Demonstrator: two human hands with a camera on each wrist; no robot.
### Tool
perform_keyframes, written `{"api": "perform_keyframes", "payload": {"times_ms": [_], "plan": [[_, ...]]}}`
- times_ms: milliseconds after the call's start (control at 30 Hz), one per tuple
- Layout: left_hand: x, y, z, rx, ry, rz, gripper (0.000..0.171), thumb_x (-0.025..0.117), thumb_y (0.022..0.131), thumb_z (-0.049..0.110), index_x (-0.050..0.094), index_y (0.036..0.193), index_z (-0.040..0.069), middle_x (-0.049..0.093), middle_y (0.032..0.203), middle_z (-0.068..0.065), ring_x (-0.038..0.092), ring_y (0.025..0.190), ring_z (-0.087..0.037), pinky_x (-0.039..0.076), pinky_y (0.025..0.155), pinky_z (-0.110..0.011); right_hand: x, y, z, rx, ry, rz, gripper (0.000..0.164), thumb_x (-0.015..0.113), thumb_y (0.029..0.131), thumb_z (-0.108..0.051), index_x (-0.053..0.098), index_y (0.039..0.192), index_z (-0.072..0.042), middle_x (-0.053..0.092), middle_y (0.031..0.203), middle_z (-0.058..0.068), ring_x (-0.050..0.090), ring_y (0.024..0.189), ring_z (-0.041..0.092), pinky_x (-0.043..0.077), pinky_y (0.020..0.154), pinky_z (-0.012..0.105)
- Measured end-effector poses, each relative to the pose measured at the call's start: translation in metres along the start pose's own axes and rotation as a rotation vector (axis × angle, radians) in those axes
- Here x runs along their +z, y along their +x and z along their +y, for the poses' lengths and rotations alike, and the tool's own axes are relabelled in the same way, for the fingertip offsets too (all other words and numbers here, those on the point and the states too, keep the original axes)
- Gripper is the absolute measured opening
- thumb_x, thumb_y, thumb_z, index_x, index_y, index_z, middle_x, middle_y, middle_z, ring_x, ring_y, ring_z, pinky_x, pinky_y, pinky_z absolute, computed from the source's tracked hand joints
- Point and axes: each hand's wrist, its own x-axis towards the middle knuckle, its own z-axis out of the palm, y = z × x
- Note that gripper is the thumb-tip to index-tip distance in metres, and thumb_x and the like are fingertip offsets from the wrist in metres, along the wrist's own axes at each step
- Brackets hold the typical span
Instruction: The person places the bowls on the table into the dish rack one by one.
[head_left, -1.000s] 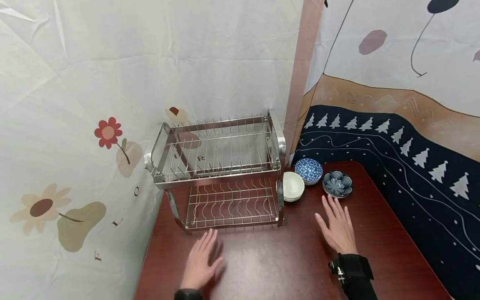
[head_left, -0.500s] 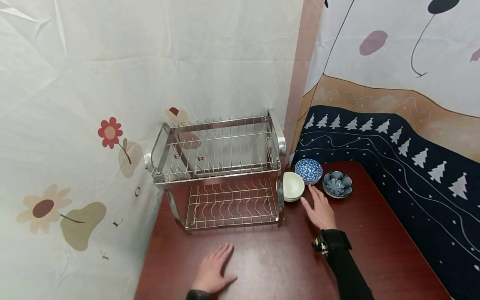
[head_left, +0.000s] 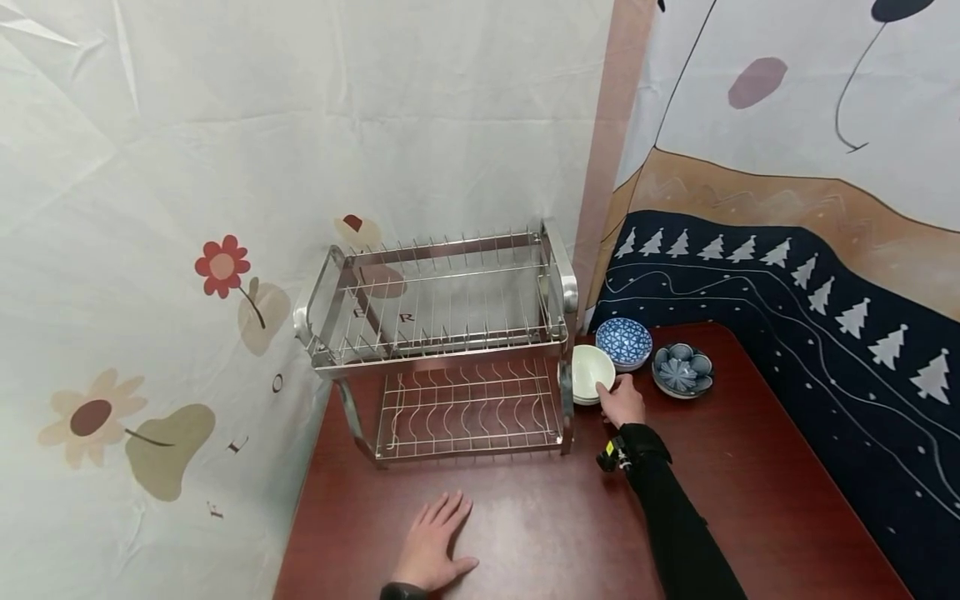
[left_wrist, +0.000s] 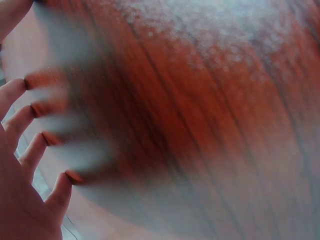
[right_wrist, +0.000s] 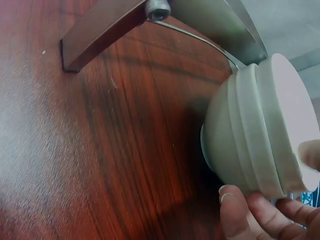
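Observation:
A stack of white bowls stands just right of the rack's lower tier. My right hand is at the near right side of this stack and pinches its rim. In the right wrist view, one finger reaches over the rim of the top white bowl, and other fingertips lie against the outside of the stack. The bowls sit nested, with rims stepped one above another. My left hand rests on the table in front of the rack, fingers spread and holding nothing.
A two-tier metal dish rack stands at the back of the red-brown table. Blue-patterned bowls sit behind the white stack, and dark flower-shaped bowls stand to the right. Printed cloths hang behind and beside the table.
My right hand has moved left from near the dark bowls to the white stack and taken hold of its rim. My left hand has shifted slightly right and toward me, then settled.

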Motion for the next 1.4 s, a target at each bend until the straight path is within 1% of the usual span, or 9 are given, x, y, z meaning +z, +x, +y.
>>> {"api": "perform_keyframes", "payload": {"times_ms": [267, 400, 567, 767, 900, 1033, 1133, 1267, 1400], "plan": [[0.004, -0.003, -0.001, 0.023, 0.028, 0.054, 0.09, 0.086, 0.083, 0.066, 0.061, 0.159, 0.024, 0.06, 0.165, -0.004, 0.056, 0.152, -0.035, 0.046, 0.124, -0.061, 0.004, 0.01, -0.011, 0.047, -0.124, -0.01, 0.064, 0.047, 0.114, -0.023, 0.027, 0.165, 0.008, 0.068, 0.088, 0.025, 0.068, 0.057, 0.025, 0.057, 0.057, 0.035], [0.005, -0.002, -0.001, 0.027, 0.033, 0.067, 0.091, 0.086, 0.082, 0.067, 0.061, 0.159, 0.024, 0.061, 0.165, -0.004, 0.057, 0.152, -0.034, 0.046, 0.124, -0.061, 0.003, 0.021, -0.015, 0.021, -0.253, 0.022, 0.062, 0.046, 0.114, -0.021, 0.032, 0.166, 0.01, 0.07, 0.126, 0.038, 0.077, 0.097, 0.042, 0.064, 0.088, 0.05], [0.003, -0.001, 0.001, 0.014, 0.031, 0.041, 0.091, 0.087, 0.082, 0.065, 0.06, 0.16, 0.025, 0.059, 0.167, -0.003, 0.055, 0.154, -0.034, 0.045, 0.127, -0.06, -0.003, 0.023, -0.018, -0.023, -0.32, 0.068, 0.058, 0.046, 0.114, -0.022, 0.042, 0.16, 0.013, 0.056, 0.155, 0.04, 0.062, 0.137, 0.053, 0.053, 0.117, 0.063], [0.0, -0.002, 0.002, -0.001, 0.013, 0.008, 0.091, 0.087, 0.083, 0.064, 0.059, 0.16, 0.025, 0.058, 0.168, -0.004, 0.053, 0.155, -0.034, 0.043, 0.128, -0.061, -0.01, 0.012, -0.017, -0.023, -0.229, 0.084, 0.059, 0.045, 0.113, -0.019, 0.038, 0.162, 0.014, 0.065, 0.135, 0.042, 0.078, 0.095, 0.038, 0.065, 0.083, 0.047], [-0.001, -0.002, 0.002, -0.007, 0.006, 0.004, 0.092, 0.087, 0.083, 0.064, 0.06, 0.16, 0.024, 0.057, 0.168, -0.005, 0.053, 0.156, -0.035, 0.043, 0.128, -0.062, -0.017, -0.004, -0.018, -0.039, -0.119, 0.098, 0.06, 0.04, 0.112, -0.015, 0.03, 0.163, 0.016, 0.071, 0.1, 0.034, 0.07, 0.057, 0.023, 0.055, 0.054, 0.034], [-0.001, -0.002, 0.001, -0.016, -0.002, -0.001, 0.09, 0.087, 0.084, 0.065, 0.06, 0.16, 0.024, 0.057, 0.168, -0.005, 0.053, 0.155, -0.036, 0.042, 0.128, -0.063, -0.027, -0.011, -0.011, -0.066, -0.026, 0.124, 0.06, 0.04, 0.111, -0.013, 0.03, 0.162, 0.016, 0.067, 0.072, 0.015, 0.064, 0.049, 0.013, 0.052, 0.048, 0.029], [0.001, -0.002, 0.001, -0.012, -0.005, 0.01, 0.09, 0.086, 0.084, 0.065, 0.06, 0.159, 0.023, 0.058, 0.168, -0.005, 0.053, 0.155, -0.036, 0.042, 0.128, -0.063, -0.034, -0.015, -0.007, -0.065, 0.064, 0.15, 0.059, 0.043, 0.109, -0.011, 0.033, 0.16, 0.016, 0.069, 0.072, 0.018, 0.068, 0.05, 0.017, 0.06, 0.05, 0.035], [0.002, -0.002, 0.0, 0.002, 0.0, 0.027, 0.091, 0.086, 0.084, 0.066, 0.06, 0.159, 0.023, 0.058, 0.167, -0.005, 0.054, 0.154, -0.036, 0.043, 0.127, -0.062, -0.042, -0.023, -0.005, -0.075, 0.117, 0.167, 0.061, 0.04, 0.11, -0.011, 0.031, 0.163, 0.016, 0.069, 0.122, 0.045, 0.082, 0.095, 0.046, 0.068, 0.094, 0.056], [0.0, -0.002, 0.001, 0.001, 0.0, 0.016, 0.091, 0.086, 0.084, 0.065, 0.06, 0.16, 0.023, 0.058, 0.168, -0.005, 0.053, 0.155, -0.035, 0.043, 0.128, -0.062, -0.047, -0.029, -0.006, -0.094, 0.182, 0.179, 0.063, 0.037, 0.113, -0.008, 0.019, 0.169, 0.014, 0.034, 0.166, 0.047, 0.042, 0.155, 0.058, 0.038, 0.131, 0.066]]}}
